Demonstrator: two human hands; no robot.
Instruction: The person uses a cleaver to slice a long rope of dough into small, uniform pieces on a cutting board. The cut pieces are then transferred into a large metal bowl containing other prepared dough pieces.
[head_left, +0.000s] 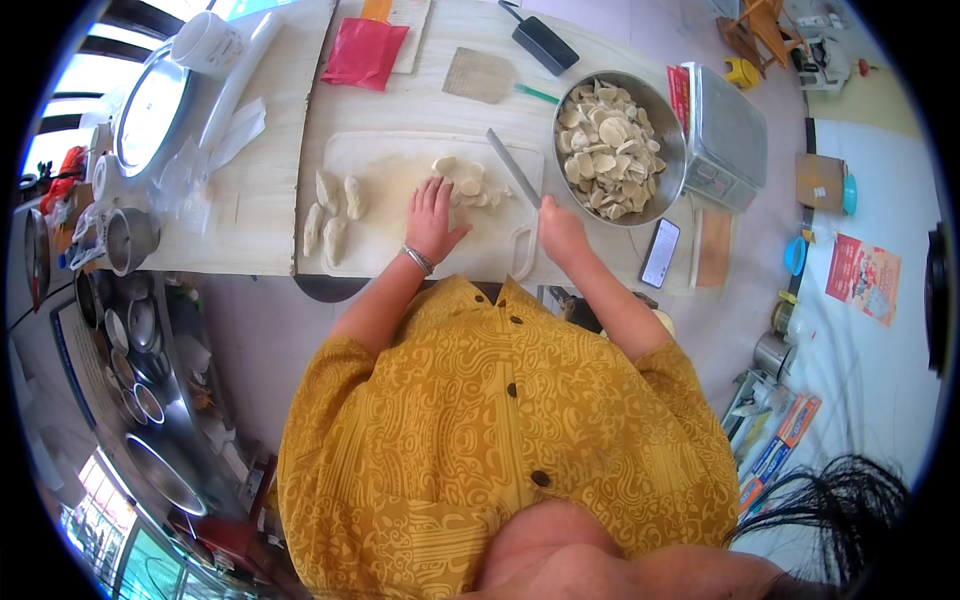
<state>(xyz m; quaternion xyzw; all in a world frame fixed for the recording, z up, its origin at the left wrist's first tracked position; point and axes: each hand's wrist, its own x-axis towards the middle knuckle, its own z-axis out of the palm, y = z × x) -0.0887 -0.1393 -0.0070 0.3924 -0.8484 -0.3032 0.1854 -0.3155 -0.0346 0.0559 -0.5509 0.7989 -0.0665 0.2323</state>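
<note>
My right hand (562, 229) grips the handle of a knife (513, 166), its blade held up over the right side of a white cutting board (379, 251). My left hand (433, 221), with a metal bracelet at the wrist, lies palm down on the board, thumb spread from the fingers. Pale, thin slices (471, 180) of a root or dough-like food lie scattered beside its fingertips; whatever is under the palm is hidden. Several uncut, elongated pale pieces (334, 238) rest at the board's left end. A steel bowl (679, 176) heaped with similar slices (611, 150) stands right of the board.
A kitchen scale (726, 131) stands beyond the bowl. A phone (660, 253) lies at the table's near right. Farther back are a red packet (365, 54), a black box-shaped device (545, 45) and a mesh square (478, 75). Plastic film (184, 191) and a steel pot (129, 238) are at left.
</note>
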